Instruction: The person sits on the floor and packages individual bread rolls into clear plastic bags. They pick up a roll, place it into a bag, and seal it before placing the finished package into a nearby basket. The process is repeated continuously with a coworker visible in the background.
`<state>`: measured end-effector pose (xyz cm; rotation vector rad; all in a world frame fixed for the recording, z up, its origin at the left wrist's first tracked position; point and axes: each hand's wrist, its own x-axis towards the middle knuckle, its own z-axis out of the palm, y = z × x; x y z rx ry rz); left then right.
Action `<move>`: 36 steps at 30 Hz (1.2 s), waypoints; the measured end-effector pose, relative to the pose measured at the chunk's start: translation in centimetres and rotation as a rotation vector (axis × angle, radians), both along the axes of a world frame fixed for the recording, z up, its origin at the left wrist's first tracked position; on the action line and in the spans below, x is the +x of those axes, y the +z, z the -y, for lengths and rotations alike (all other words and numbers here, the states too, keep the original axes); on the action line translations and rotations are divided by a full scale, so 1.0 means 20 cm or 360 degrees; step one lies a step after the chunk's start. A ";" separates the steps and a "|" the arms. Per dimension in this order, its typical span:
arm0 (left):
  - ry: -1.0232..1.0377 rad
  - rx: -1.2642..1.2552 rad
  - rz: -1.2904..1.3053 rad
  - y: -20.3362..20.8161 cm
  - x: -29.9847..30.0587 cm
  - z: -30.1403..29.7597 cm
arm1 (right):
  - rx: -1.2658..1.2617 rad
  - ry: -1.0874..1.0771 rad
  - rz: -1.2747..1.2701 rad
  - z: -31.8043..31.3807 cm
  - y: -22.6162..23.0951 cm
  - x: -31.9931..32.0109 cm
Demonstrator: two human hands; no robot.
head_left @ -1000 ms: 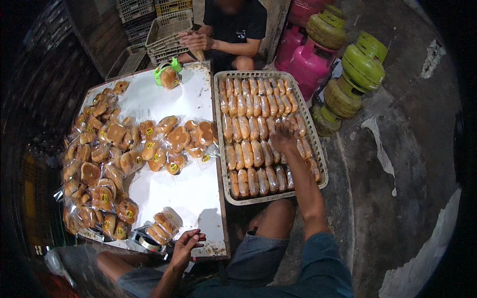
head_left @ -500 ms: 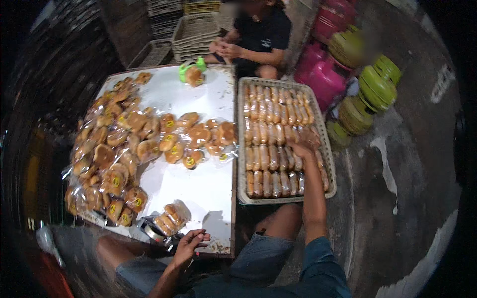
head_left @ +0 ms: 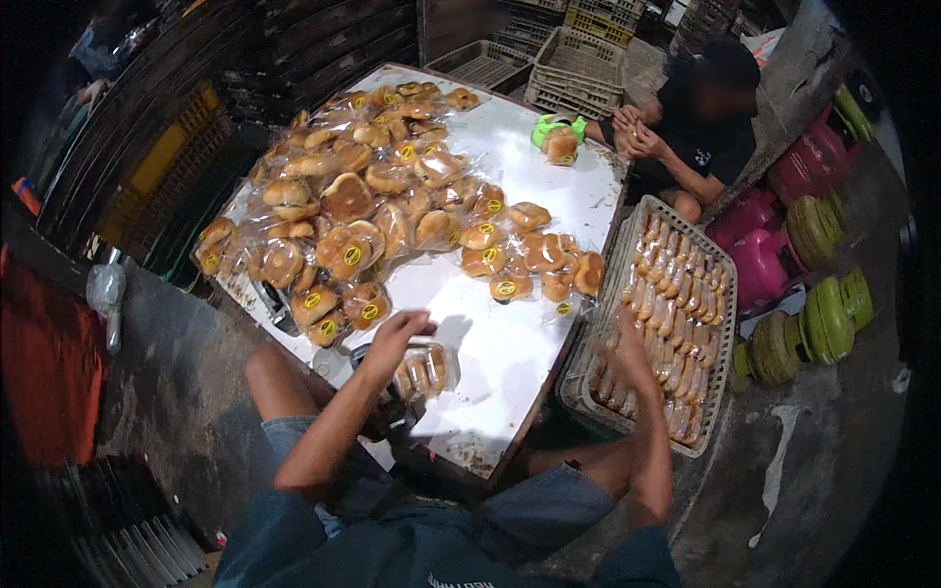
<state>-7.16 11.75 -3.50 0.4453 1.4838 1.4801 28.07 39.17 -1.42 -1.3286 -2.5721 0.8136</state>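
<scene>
My left hand point(head_left: 397, 338) is above the near side of the white table, its fingers stretched out with nothing seen in them. Just beside it lies a clear bag of small bread rolls point(head_left: 423, 372). A dark tape dispenser point(head_left: 394, 410) stands at the table's near edge, partly hidden by my left forearm. My right hand point(head_left: 632, 353) is over the left part of a pale plastic crate point(head_left: 720, 416). Rows of glossy wrapped long rolls point(head_left: 676, 294) fill that crate. Motion smears the right fingers, so whether they hold a roll cannot be made out.
Bagged round buns point(head_left: 348, 196) with yellow stickers heap over the table's left and far side. A green dispenser point(head_left: 559, 127) stands at the far edge behind a bun. Across the table sits a person point(head_left: 701, 127), hands together. Gas cylinders point(head_left: 828, 318) and stacked crates point(head_left: 578, 69) stand beyond.
The view has swung, so the table now appears turned. My right hand has drawn back from among the rolls toward the crate's left side. My left hand has come up beside the bagged rolls.
</scene>
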 end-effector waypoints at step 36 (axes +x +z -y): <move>0.0770 0.0542 -0.2014 0.43 -1.73 -0.95 | 0.0347 -0.0063 0.0421 0.38 -0.19 -0.26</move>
